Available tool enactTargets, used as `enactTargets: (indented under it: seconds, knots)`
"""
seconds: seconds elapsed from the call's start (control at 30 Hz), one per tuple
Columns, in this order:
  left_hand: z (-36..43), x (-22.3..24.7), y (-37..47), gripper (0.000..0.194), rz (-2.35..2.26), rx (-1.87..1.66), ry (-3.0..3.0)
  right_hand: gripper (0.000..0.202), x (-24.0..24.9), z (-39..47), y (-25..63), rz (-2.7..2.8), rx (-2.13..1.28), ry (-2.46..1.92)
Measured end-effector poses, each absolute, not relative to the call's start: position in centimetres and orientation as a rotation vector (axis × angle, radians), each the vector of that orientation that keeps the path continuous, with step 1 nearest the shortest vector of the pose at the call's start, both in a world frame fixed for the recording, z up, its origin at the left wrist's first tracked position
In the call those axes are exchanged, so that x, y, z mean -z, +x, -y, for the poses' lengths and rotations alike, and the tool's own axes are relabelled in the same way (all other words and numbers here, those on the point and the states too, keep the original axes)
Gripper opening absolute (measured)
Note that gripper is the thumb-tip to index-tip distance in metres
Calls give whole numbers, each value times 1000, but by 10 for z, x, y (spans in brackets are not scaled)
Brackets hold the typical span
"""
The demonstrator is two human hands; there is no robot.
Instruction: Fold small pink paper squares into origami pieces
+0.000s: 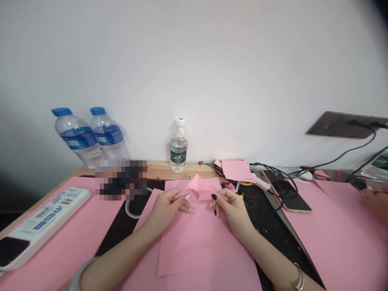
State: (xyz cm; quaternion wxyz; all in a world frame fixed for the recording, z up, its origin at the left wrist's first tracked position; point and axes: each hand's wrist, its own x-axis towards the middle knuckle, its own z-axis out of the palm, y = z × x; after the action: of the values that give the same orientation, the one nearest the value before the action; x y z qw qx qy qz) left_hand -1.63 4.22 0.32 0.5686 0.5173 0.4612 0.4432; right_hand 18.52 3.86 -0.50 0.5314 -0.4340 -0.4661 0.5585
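Note:
A small piece of folded pink paper [198, 186] is held up between my two hands, its middle rising to a point. My left hand [171, 204] pinches its left end between thumb and fingers. On the opposite side, my right hand [230, 206] grips the right end, thumb with a dark nail on top. Beneath both hands lie larger flat pink sheets [194, 246], overlapping on a black mat [274, 232]. The finer creases of the folded piece are too small to make out.
A small water bottle [178, 147] stands by the wall, with two larger bottles [107, 135] at left. A white box-like device [45, 226] rests on pink paper. Rightward are a phone [287, 192], black cables [269, 173], pink scraps [236, 169] and another person's hand [376, 202].

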Motion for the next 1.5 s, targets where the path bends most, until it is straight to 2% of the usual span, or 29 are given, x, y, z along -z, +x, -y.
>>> enactTargets:
  seconds: [0.33, 0.47, 0.6, 0.73, 0.9, 1.0, 1.13, 1.5]
  knots:
    - [-32, -4, -10, 31, -971, -890, 1362, 25, -1, -28, 178, 1329, -1365, -1039]
    - [-29, -5, -8, 22, -920, -834, 1280, 23, -2, -22, 177, 1485, -1344, -1021]
    - [-28, -6, -7, 15, -886, -831, 1232, 36, -3, -20, 177, 1638, -1223, -1036]
    - [-24, -5, -2, 13, -838, -841, 1146, 45, -2, -15, 172, 1639, -1248, -1048]
    - [-12, -3, 12, 21, -881, -970, 811, 46, 5, -11, 167, 1501, -1119, -1196]
    - [-5, -2, 19, 25, -887, -948, 813, 45, 10, -12, 165, 1481, -1077, -1216]
    - [0, 1, 25, 43, -932, -922, 884, 44, 13, -10, 161, 1468, -1058, -1232]
    - [7, 0, 37, 37, -983, -1071, 954, 47, 11, -1, 148, 1465, -1008, -1301]
